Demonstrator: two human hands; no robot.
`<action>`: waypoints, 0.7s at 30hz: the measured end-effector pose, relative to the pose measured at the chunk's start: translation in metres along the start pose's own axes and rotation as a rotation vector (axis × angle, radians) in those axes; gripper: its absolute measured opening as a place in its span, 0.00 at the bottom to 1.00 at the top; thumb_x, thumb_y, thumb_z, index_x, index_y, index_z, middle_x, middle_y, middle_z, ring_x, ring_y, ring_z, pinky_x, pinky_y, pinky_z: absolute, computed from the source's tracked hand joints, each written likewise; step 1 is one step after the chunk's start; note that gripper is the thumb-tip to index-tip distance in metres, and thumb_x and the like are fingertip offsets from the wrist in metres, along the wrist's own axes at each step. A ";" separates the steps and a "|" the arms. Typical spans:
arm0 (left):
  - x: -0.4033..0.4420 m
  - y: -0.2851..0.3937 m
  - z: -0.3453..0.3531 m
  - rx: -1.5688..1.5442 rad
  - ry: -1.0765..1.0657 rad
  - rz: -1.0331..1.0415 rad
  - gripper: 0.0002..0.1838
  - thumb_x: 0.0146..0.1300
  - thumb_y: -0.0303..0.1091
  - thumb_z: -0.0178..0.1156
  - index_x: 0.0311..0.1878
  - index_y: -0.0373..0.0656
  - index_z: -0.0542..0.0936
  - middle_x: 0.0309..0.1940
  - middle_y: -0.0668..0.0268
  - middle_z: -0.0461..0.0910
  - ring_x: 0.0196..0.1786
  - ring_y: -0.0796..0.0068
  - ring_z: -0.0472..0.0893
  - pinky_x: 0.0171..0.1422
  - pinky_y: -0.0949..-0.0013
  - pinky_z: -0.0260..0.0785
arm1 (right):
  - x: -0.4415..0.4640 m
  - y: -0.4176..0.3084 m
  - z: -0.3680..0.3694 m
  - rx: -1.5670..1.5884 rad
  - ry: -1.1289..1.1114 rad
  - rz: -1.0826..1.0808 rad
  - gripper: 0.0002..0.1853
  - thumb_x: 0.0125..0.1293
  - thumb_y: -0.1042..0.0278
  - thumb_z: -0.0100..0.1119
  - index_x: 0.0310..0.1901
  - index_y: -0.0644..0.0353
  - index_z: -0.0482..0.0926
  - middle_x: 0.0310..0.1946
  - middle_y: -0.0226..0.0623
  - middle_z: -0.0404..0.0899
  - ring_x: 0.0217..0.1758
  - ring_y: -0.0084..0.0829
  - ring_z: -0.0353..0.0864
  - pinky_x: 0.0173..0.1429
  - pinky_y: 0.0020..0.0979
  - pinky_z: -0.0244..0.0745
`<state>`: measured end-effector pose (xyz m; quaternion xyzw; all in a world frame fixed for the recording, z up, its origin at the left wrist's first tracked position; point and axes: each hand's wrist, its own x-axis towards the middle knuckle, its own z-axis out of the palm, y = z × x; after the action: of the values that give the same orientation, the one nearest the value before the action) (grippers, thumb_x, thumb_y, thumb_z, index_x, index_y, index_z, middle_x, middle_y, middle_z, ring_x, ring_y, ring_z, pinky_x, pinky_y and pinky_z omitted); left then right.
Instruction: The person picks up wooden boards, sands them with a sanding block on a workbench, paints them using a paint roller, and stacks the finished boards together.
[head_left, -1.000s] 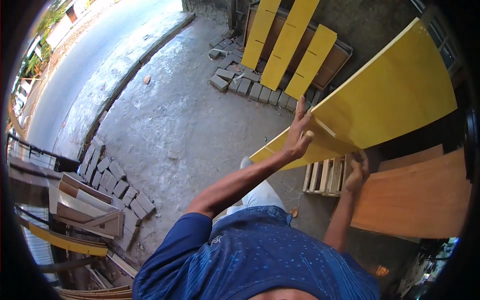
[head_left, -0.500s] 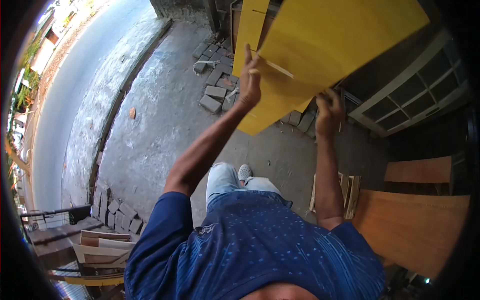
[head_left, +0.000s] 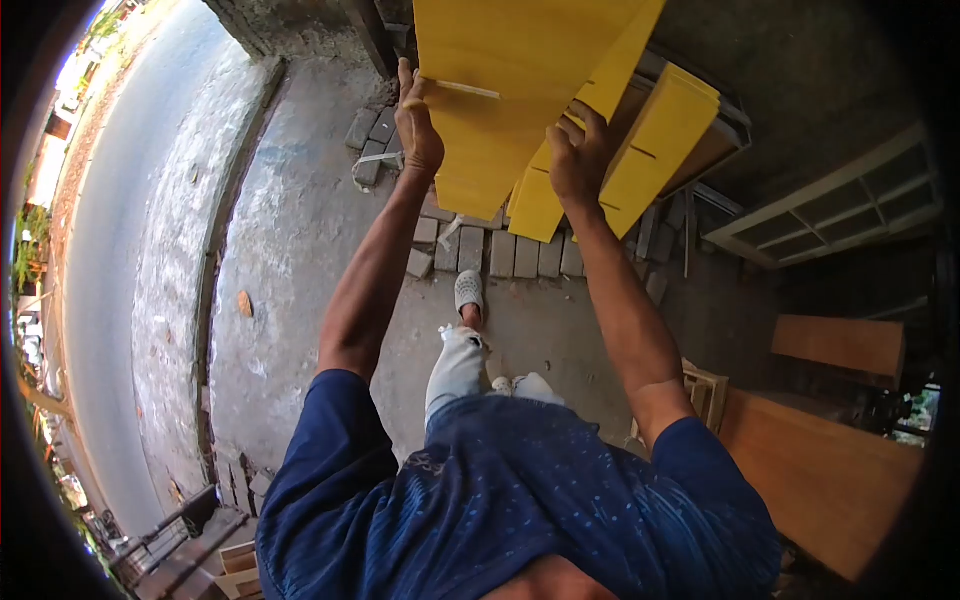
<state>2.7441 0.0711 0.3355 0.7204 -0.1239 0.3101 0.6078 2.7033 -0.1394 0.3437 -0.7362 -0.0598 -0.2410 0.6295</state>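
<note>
A large yellow board (head_left: 520, 50) with a narrow slot is held up in front of me between my two hands. My left hand (head_left: 418, 130) is against its left edge, fingers pointing up along it and the far fingers partly hidden. On the opposite edge, my right hand (head_left: 580, 160) grips with bent fingers, their tips partly out of sight. More yellow slotted boards (head_left: 662, 145) lean beyond my right hand, and another yellow piece (head_left: 540, 205) shows just below the held board.
Grey paving blocks (head_left: 515, 255) lie beneath the boards. A paned white frame (head_left: 840, 200) leans at the right, above brown wooden panels (head_left: 810, 470). Concrete floor (head_left: 300, 230) stretches left to a kerb line and the road (head_left: 110, 260). Wood pieces (head_left: 238, 570) sit at lower left.
The held board has swung left and become more upright in view, with both hands moving left too. One foot has stepped forward. The leaning yellow boards now show to the right.
</note>
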 end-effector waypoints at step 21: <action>0.120 -0.333 0.040 0.118 0.050 -0.014 0.50 0.67 0.77 0.27 0.70 0.41 0.70 0.76 0.41 0.54 0.80 0.46 0.50 0.80 0.53 0.45 | 0.168 0.228 0.158 -0.136 -0.037 0.128 0.23 0.58 0.74 0.58 0.57 0.70 0.74 0.56 0.48 0.72 0.58 0.45 0.80 0.60 0.38 0.76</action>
<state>3.0343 0.1340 0.1381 0.7479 -0.0852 0.3304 0.5695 2.9838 -0.0703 0.1967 -0.7841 -0.0077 -0.1898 0.5909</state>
